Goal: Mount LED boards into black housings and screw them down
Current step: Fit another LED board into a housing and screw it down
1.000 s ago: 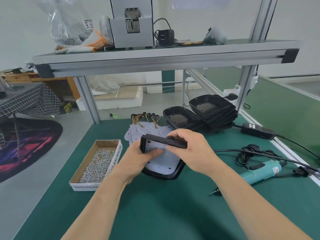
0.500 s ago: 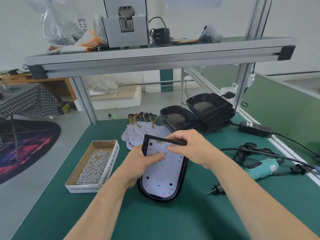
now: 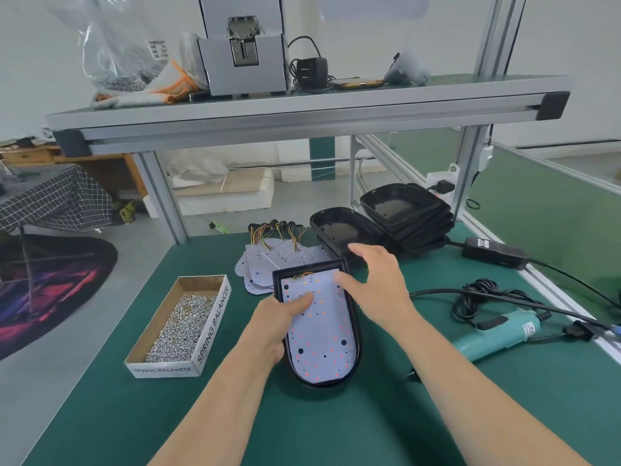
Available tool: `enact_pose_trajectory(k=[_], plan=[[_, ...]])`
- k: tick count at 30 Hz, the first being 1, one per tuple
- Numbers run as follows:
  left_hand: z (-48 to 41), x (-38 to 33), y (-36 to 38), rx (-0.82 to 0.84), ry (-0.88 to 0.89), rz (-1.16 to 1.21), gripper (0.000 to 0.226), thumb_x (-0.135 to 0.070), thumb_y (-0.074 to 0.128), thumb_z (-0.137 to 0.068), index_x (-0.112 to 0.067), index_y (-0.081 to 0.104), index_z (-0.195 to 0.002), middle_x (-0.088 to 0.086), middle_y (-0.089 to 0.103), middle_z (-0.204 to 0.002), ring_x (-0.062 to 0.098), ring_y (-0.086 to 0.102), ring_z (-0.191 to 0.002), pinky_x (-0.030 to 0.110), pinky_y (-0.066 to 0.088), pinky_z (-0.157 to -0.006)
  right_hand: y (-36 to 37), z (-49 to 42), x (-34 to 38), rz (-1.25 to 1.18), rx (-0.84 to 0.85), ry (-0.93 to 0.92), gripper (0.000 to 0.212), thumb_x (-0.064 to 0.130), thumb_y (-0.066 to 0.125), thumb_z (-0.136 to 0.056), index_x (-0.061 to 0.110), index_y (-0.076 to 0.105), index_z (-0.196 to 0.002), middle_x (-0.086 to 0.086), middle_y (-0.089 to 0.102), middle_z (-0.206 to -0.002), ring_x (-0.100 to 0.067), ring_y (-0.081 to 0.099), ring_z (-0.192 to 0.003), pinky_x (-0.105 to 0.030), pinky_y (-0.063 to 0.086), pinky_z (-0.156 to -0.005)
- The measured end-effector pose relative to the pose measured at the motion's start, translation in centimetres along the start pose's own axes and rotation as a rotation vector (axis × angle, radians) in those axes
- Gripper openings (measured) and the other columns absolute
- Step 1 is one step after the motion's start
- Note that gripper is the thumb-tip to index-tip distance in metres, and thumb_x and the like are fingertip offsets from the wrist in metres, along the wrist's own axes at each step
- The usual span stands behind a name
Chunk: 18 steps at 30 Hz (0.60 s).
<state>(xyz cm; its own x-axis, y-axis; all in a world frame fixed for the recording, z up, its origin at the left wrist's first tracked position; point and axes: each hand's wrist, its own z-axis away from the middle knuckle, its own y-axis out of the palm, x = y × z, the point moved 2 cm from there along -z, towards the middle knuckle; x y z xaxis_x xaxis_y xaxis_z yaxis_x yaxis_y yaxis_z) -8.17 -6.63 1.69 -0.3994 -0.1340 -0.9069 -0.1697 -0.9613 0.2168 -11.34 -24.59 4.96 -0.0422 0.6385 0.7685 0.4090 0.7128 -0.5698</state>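
A black housing (image 3: 357,344) lies flat on the green mat in front of me, with a white LED board (image 3: 322,338) dotted red and orange seated inside it. My left hand (image 3: 279,322) grips the housing's left rim, its thumb pressed on the board. My right hand (image 3: 376,284) hovers over the housing's upper right corner, fingers spread and relaxed, holding nothing. More LED boards (image 3: 258,264) with coloured wires lie just behind. Empty black housings (image 3: 403,213) are stacked at the back right.
A cardboard box of screws (image 3: 181,324) stands to the left of the housing. A teal electric screwdriver (image 3: 494,338) with a coiled black cable lies on the right. A black power adapter (image 3: 494,253) sits behind it. An aluminium shelf (image 3: 302,109) spans overhead.
The housing, held tilted up on edge a second ago, now lies flat on the mat. My right hand has let go of its top edge and lifted away to the right.
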Motion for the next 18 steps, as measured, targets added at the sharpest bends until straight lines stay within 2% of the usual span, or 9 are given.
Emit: enact_pose_trajectory(k=[2,4,6,9,11,13,14,16,18], plan=[[-0.5,0.3,-0.5,-0.047,-0.048,0.008,0.017,-0.010,0.075,-0.087,0.000,0.074,-0.101,0.015,0.077,-0.095,0.027,0.076,-0.081,0.033,0.059,-0.065,0.7,1.6,-0.6,0.080,-0.102,-0.006,0.040,0.035,0.072,-0.087,0.021,0.058,-0.121,0.004,0.056,-0.113,-0.020,0.049,-0.111,-0.037,0.043,-0.094],[-0.9,0.7,-0.8,-0.077,-0.094,0.017,0.018,-0.009,0.075,-0.087,0.002,0.073,-0.101,0.016,0.077,-0.094,0.027,0.076,-0.076,0.033,0.059,-0.064,2.2,3.1,-1.0,0.176,0.020,0.079,0.036,0.044,0.065,-0.088,0.023,0.050,-0.113,0.002,0.060,-0.104,-0.026,0.057,-0.102,-0.037,0.045,-0.080],[-1.1,1.2,-0.9,-0.086,-0.142,0.004,0.019,-0.008,0.075,-0.087,0.004,0.073,-0.102,0.018,0.077,-0.094,0.027,0.075,-0.075,0.034,0.059,-0.063,4.1,4.2,-1.5,0.279,0.157,0.184,0.034,0.046,0.058,-0.092,0.020,0.040,-0.104,-0.009,0.066,-0.104,-0.035,0.062,-0.100,-0.039,0.041,-0.072],[-1.5,1.7,-0.8,-0.108,-0.162,-0.058,0.020,-0.009,0.075,-0.088,0.005,0.073,-0.102,0.019,0.076,-0.096,0.028,0.074,-0.078,0.034,0.057,-0.068,5.3,5.1,-2.1,0.167,0.180,0.327,0.030,0.040,0.055,-0.096,0.015,0.039,-0.098,-0.015,0.065,-0.107,-0.037,0.060,-0.102,-0.039,0.043,-0.072],[-1.5,1.3,-0.7,-0.134,-0.128,-0.268,0.020,-0.020,0.076,-0.088,-0.002,0.071,-0.094,0.016,0.076,-0.098,0.023,0.070,-0.077,0.029,0.053,-0.065,5.4,5.3,-2.5,0.077,0.151,0.372,0.029,0.038,0.059,-0.094,0.014,0.045,-0.101,-0.012,0.066,-0.106,-0.035,0.059,-0.102,-0.040,0.047,-0.078],[-1.5,-0.2,-1.4,-0.228,-0.019,-0.714,0.033,-0.043,0.068,-0.091,-0.013,0.061,-0.080,0.007,0.069,-0.087,0.021,0.063,-0.075,0.028,0.046,-0.061,5.2,5.4,-2.7,0.048,0.119,0.386,0.028,0.038,0.061,-0.093,0.015,0.049,-0.105,-0.009,0.067,-0.105,-0.034,0.059,-0.101,-0.040,0.049,-0.081],[-1.4,-1.4,-2.3,-0.341,0.087,-0.926,0.037,-0.048,0.062,-0.093,-0.014,0.058,-0.076,0.004,0.065,-0.081,0.024,0.060,-0.075,0.029,0.045,-0.061,5.2,5.4,-2.8,0.042,0.108,0.386,0.028,0.037,0.061,-0.092,0.016,0.050,-0.106,-0.008,0.068,-0.105,-0.033,0.060,-0.101,-0.040,0.049,-0.081],[-1.0,-4.1,-5.2,-0.593,0.329,-1.067,0.028,-0.035,0.056,-0.096,-0.015,0.065,-0.078,0.005,0.067,-0.083,0.029,0.059,-0.077,0.032,0.047,-0.064,5.2,5.4,-2.9,0.032,0.095,0.377,0.027,0.037,0.062,-0.092,0.016,0.052,-0.106,-0.006,0.069,-0.105,-0.032,0.061,-0.100,-0.039,0.049,-0.080],[-1.2,-6.3,-9.4,-0.766,0.435,-1.045,0.019,-0.013,0.057,-0.091,-0.016,0.073,-0.083,0.007,0.070,-0.090,0.029,0.061,-0.078,0.033,0.049,-0.067,5.3,5.5,-2.9,0.008,0.088,0.375,0.026,0.036,0.063,-0.092,0.017,0.053,-0.107,-0.004,0.070,-0.104,-0.030,0.062,-0.098,-0.038,0.050,-0.079]])
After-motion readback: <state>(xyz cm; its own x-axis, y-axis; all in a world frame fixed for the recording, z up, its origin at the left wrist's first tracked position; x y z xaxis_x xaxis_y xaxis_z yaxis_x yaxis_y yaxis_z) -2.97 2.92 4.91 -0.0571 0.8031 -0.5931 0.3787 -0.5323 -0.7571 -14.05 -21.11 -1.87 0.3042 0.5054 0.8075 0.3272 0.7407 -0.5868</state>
